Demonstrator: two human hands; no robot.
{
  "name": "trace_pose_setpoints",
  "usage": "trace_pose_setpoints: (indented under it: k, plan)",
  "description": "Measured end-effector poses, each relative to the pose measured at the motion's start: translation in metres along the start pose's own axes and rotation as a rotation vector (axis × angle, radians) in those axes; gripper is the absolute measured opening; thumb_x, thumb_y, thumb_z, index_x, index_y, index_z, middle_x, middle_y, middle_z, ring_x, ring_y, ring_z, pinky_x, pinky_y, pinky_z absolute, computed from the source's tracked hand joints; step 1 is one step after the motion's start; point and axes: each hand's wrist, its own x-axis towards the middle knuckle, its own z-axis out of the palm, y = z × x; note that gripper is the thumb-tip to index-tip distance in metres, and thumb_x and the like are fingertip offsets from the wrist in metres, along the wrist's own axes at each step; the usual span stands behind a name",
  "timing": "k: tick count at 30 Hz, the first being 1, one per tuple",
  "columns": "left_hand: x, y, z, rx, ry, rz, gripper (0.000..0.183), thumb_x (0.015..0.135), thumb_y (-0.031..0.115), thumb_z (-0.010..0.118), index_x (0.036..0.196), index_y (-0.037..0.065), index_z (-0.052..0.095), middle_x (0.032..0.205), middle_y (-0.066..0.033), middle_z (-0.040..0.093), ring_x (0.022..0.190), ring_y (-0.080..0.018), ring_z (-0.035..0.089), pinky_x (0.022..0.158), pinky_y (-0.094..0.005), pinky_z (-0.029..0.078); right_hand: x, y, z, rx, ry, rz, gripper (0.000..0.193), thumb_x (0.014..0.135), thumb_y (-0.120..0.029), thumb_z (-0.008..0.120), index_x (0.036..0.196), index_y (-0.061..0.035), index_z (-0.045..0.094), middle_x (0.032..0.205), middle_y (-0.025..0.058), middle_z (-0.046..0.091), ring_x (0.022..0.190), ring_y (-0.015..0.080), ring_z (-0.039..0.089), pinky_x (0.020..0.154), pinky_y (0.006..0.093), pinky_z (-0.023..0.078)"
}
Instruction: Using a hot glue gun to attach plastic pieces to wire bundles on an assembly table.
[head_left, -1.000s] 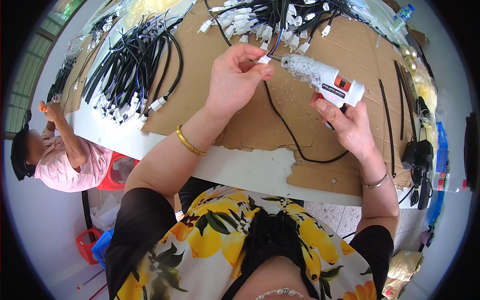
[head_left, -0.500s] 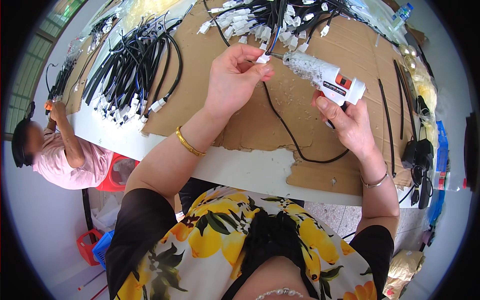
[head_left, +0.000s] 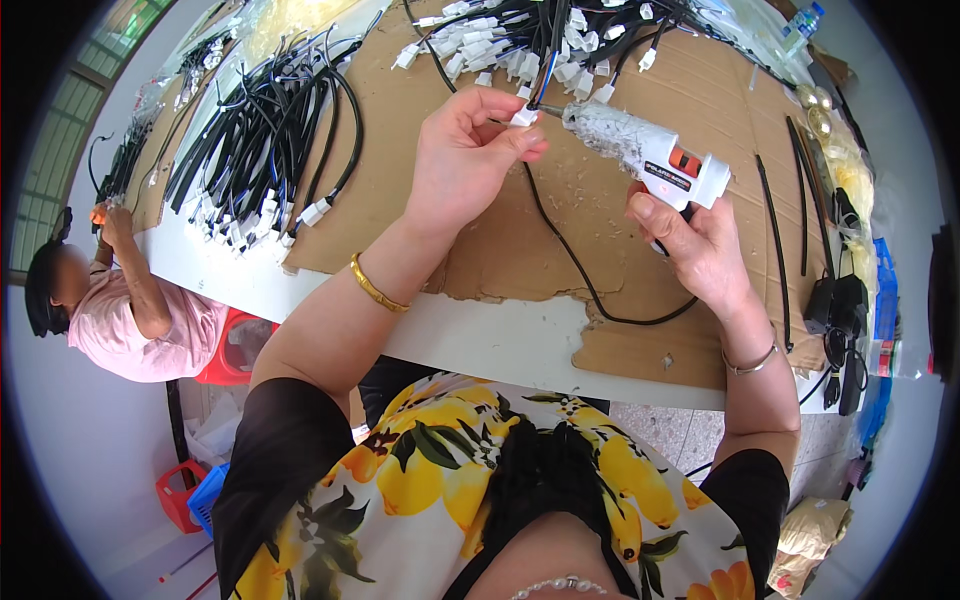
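Observation:
Between the thumb and fingers of my left hand is a small white plastic connector, with thin coloured wires running up from it. My right hand grips the handle of a white glue gun, fingers wrapped round it by the trigger. The gun points left, its metal nozzle right at the wire end of the connector; whether they touch I cannot tell. Dried glue and grime coat the front of the gun. Its black cord seems to loop over the cardboard below my hands.
Cardboard covers much of the white table. Bundles of black cables with white connectors lie at left and at the far middle. Loose black strips and black adapters are at right. A co-worker in pink sits at far left.
Almost nothing differs. Both hands, the connector and the glue gun have shifted very slightly to the left, with the nozzle still at the connector.

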Motion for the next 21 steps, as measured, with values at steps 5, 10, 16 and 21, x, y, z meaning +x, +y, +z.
trace_pose_setpoints:
  k: [5,10,16,21]
  plan:
    - [0.0007,-0.0001,-0.0001,0.047,0.029,-0.005,0.018,0.077,-0.006,0.058,0.092,-0.003,0.050,0.082,-0.0094,0.061,0.071,-0.0138,0.061,0.062,-0.0239,0.050,0.0003,0.0013,-0.0010,0.000,-0.005,0.001,0.020,0.082,-0.020,0.060,0.090,-0.0029,0.054,0.075,0.0014,0.056,0.062,0.0067,0.048,0.055,0.0202,0.040]
    - [0.0007,0.0009,-0.0011,0.126,0.070,-0.010,0.020,0.074,-0.003,0.063,0.090,-0.002,0.051,0.077,-0.0077,0.060,0.068,-0.0116,0.060,0.058,-0.0221,0.047,0.0000,-0.0003,-0.0010,0.014,-0.017,-0.019,0.020,0.082,-0.019,0.060,0.090,-0.0025,0.054,0.075,0.0016,0.056,0.062,0.0069,0.048,0.055,0.0204,0.040]
    - [0.0004,0.0021,-0.0001,0.190,0.123,-0.011,0.021,0.072,-0.002,0.065,0.087,-0.001,0.051,0.075,-0.0068,0.060,0.065,-0.0108,0.059,0.055,-0.0220,0.046,-0.0004,0.0007,0.0003,0.006,-0.019,-0.026,0.018,0.083,-0.018,0.059,0.090,-0.0020,0.054,0.075,0.0015,0.055,0.062,0.0074,0.048,0.055,0.0206,0.041]
    - [-0.0012,0.0039,0.0009,0.285,0.146,-0.032,0.023,0.069,0.001,0.068,0.085,0.000,0.051,0.073,-0.0062,0.059,0.063,-0.0103,0.058,0.054,-0.0227,0.046,-0.0011,0.0008,0.0008,-0.034,-0.014,-0.028,0.017,0.083,-0.017,0.058,0.089,-0.0025,0.054,0.074,0.0014,0.055,0.062,0.0073,0.048,0.055,0.0206,0.040]
